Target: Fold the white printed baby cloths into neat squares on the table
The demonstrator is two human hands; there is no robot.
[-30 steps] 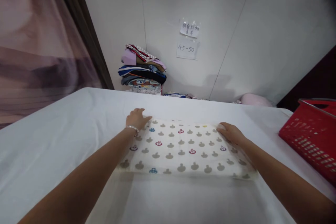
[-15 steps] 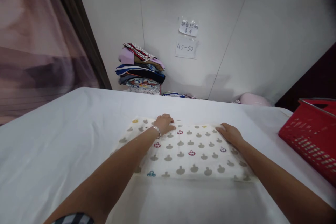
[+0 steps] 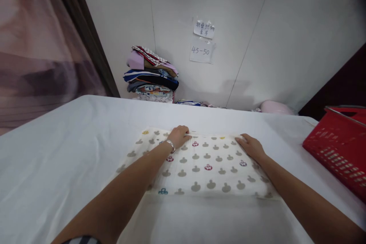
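Note:
An off-white cloth [image 3: 200, 162], printed with grey mushroom-like shapes and a few coloured ones, lies flat in front of me. A plainer pale stretch continues from its near edge toward me. Near the middle of the far edge, my left hand [image 3: 179, 137], with a silver bangle at the wrist, is closed on the cloth with thumb and fingers close together. At the far right corner, my right hand [image 3: 251, 146] pinches the cloth between thumb and fingers. My left forearm covers part of the print.
A white-covered table [image 3: 71, 152] spreads under everything. To the right stands a red plastic basket [image 3: 337, 148]. Behind the far edge are a stack of folded fabrics [image 3: 153, 76] and a pink rounded item [image 3: 276, 107]. Paper signs [image 3: 201, 51] hang on the wall; a curtain [image 3: 42, 45] hangs left.
My left hand has moved right from the far left corner to the middle of the far edge, uncovering the left part of the cloth. My right hand has stayed at its corner.

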